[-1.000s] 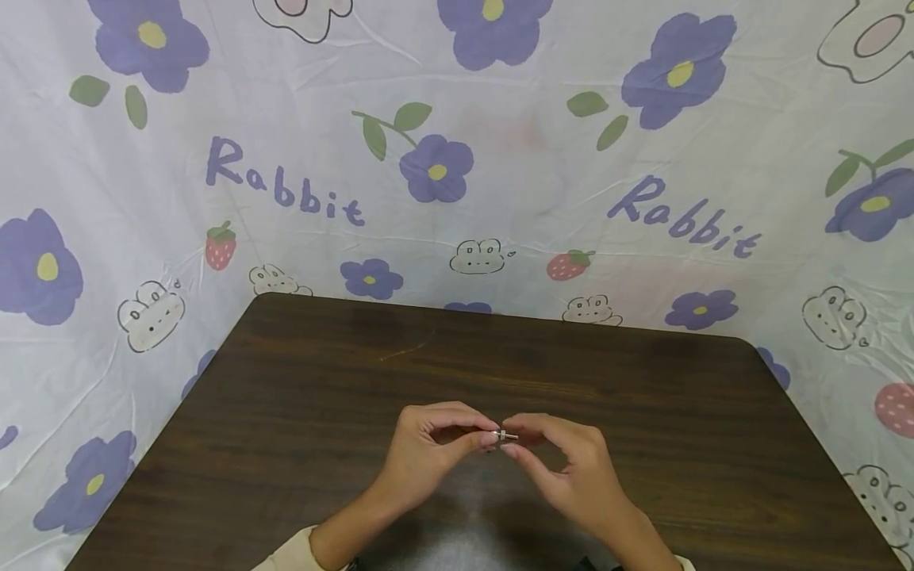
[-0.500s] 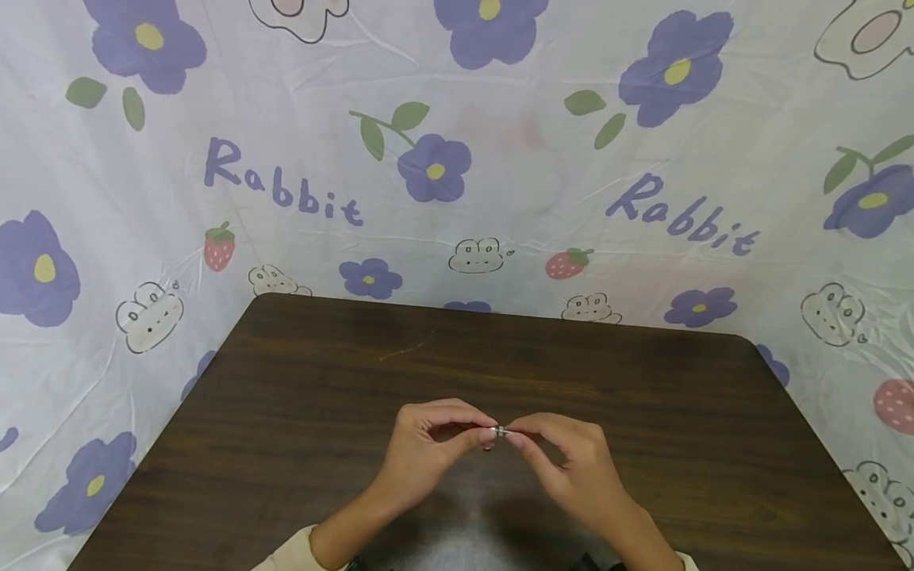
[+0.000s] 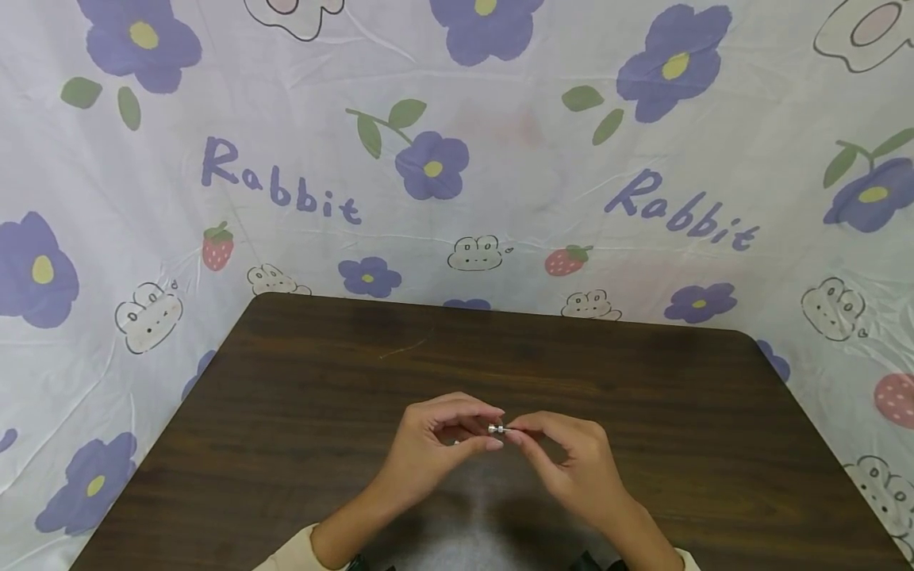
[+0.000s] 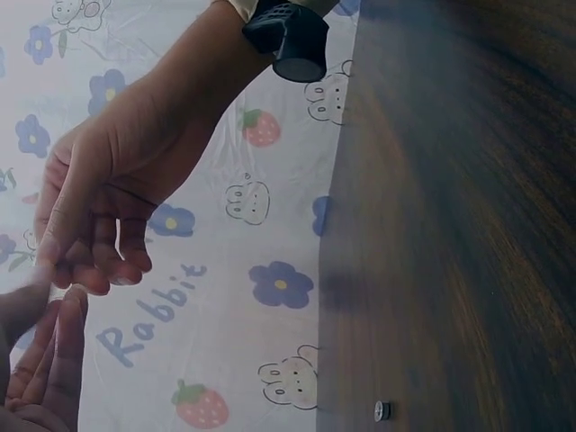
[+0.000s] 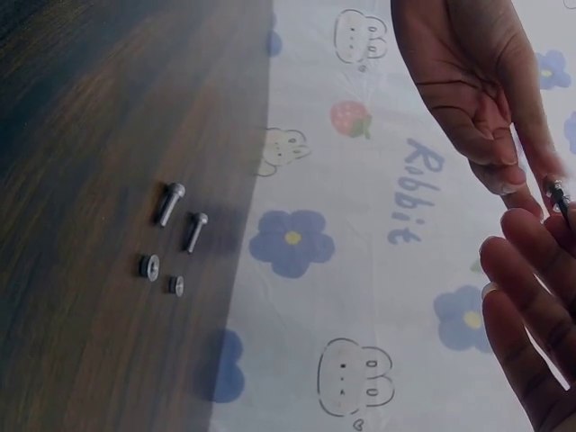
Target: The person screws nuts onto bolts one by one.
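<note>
In the head view a small silver bolt [image 3: 493,429], with a nut-like ring on its shank, lies level between the two hands. My right hand [image 3: 574,460] pinches the thin end of the bolt between thumb and index finger. Around the head end, my left hand [image 3: 435,444] has its thumb and index finger spread apart, with a gap to the metal. A tiny silver spot [image 3: 457,442] shows inside the left hand's curve. Seen from the right wrist, the bolt [image 5: 558,194] is dark and partly hidden by the right hand's fingers [image 5: 526,270].
Two loose bolts [image 5: 169,205] and two nuts [image 5: 150,267] lie on the dark wooden table in the right wrist view. Another small metal nut [image 4: 383,411] sits on it in the left wrist view. A printed cloth [image 3: 478,182] hangs behind the table [image 3: 321,381].
The left thumb and index finger have come off the bolt's head and spread apart. The right fingers have closed on its thin end, where they were apart from it a second ago.
</note>
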Available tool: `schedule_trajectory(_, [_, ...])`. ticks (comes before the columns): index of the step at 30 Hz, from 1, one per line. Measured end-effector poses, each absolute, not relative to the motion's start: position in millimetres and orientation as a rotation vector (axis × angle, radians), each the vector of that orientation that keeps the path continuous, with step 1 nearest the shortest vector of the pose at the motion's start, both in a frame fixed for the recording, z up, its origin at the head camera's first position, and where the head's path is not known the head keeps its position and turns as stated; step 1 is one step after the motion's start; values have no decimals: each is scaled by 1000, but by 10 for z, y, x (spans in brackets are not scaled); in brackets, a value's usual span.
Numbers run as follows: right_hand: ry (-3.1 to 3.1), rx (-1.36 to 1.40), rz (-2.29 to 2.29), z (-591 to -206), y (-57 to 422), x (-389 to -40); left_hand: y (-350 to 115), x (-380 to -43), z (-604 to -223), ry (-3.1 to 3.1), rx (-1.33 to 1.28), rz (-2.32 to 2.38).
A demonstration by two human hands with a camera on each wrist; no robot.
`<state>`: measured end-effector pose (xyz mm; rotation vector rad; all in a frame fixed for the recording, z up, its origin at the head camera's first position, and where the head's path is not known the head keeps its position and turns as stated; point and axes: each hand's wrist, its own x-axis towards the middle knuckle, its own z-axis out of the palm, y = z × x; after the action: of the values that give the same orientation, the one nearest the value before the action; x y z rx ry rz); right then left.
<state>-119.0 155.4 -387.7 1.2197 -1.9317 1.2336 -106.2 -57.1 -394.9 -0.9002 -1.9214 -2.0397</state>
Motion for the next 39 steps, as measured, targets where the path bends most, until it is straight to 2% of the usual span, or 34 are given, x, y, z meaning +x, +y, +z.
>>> schedule_trajectory(19, [-1899, 1246, 1204, -3889, 1535, -1187, -559, -1069, -3961, -2027, -905, -2000])
schedule_trajectory(30, [-1902, 1243, 1189, -3875, 1528, -1182, -566, -1058, -3959, -2141, -824, -2059])
schedule_trajectory(39, [-1906, 1222, 1184, -3885, 1531, -1182, -567, -1059, -3955, -1962, -972, -2024])
